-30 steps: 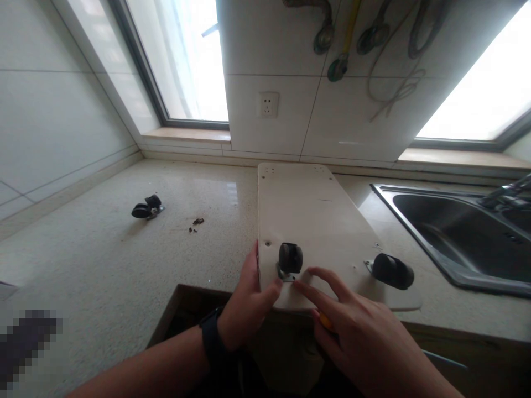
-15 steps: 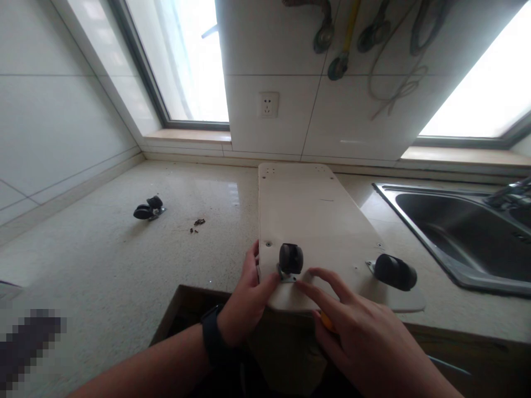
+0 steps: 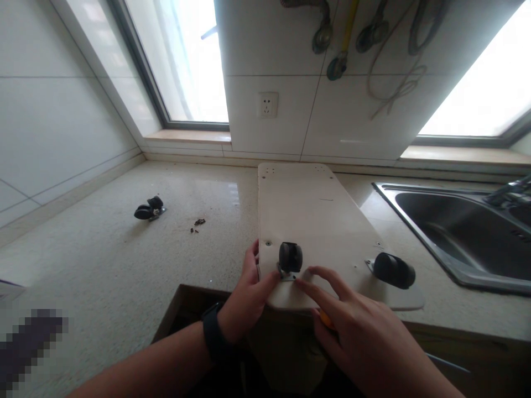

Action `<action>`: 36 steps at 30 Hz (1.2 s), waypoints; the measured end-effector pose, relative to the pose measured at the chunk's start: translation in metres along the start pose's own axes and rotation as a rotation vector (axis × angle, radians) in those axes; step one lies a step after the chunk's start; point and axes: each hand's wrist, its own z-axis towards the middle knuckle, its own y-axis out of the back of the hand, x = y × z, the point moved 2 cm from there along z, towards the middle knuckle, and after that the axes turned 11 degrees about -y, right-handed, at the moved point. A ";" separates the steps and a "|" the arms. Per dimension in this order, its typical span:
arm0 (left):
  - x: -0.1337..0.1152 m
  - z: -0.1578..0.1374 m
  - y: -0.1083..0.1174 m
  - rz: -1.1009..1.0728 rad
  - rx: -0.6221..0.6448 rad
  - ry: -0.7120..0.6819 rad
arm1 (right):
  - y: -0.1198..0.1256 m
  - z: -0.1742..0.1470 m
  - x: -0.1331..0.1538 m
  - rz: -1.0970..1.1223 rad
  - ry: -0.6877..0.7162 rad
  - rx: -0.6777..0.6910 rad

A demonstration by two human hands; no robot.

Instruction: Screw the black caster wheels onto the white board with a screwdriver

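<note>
A pale board (image 3: 307,215) lies flat on the counter, its near edge overhanging the front. My left hand (image 3: 251,293) is closed around the board's left edge, its thumb pressing the metal plate of a black caster (image 3: 290,257). From the right, the index fingertip of my right hand (image 3: 357,320) touches that plate's other end. Tucked in the right palm is a screwdriver (image 3: 327,319); its orange handle shows in part, and a thin shaft sticks out beyond the hand. A second black caster (image 3: 394,271) sits at the board's near right corner.
Loose casters (image 3: 149,209) and small dark bits (image 3: 199,222), perhaps screws, lie on the counter (image 3: 207,254) to the left. A steel sink (image 3: 452,221) is at the right. Below the counter's front is an open drawer (image 3: 178,304). Pipes hang on the wall.
</note>
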 end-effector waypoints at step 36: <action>0.008 0.002 0.004 0.053 0.029 -0.072 | 0.001 0.000 0.001 0.019 -0.047 0.032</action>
